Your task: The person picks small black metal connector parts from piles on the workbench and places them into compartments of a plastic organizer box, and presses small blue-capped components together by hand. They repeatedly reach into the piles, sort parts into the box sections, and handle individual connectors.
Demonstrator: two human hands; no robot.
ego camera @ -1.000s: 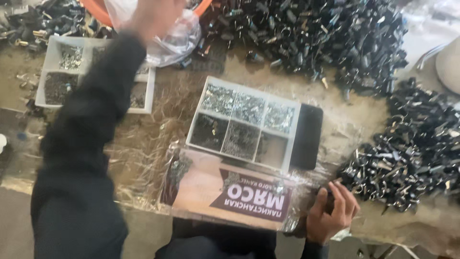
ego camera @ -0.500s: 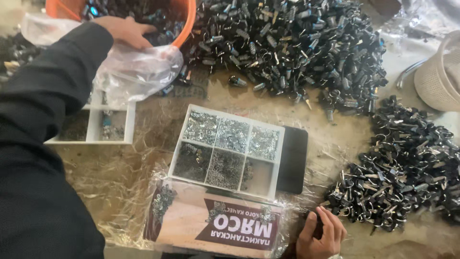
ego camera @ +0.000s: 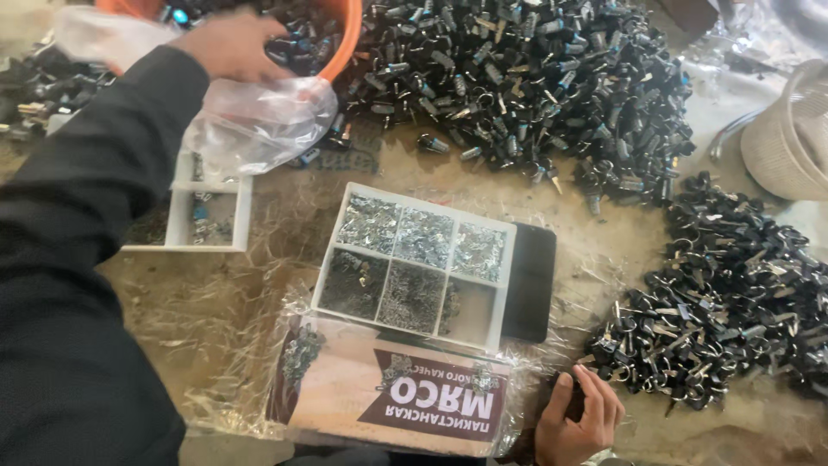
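Note:
My left hand [ego camera: 231, 45] reaches far up to the orange bowl [ego camera: 343, 41] and grips a clear plastic bag [ego camera: 259, 125] that hangs below it. Its dark sleeve [ego camera: 78, 259] covers the left side of the view. My right hand [ego camera: 580, 418] rests at the bottom edge beside a plastic-wrapped brown and white package [ego camera: 401, 397], fingers curled around a small dark part. A white divided tray [ego camera: 416, 263] with small shiny metal pieces in its compartments sits in the middle, next to a black slab [ego camera: 530, 280].
A big heap of small black parts [ego camera: 535, 86] fills the top. Another black heap [ego camera: 733, 302] lies at the right. A second white divided tray [ego camera: 207, 216] sits at the left under the bag. A pale woven basket [ego camera: 789, 134] stands at the far right.
My left hand has drawn the plastic bag down from the bowl toward the left tray. The view has shifted down and nearer. My right hand stays by the package.

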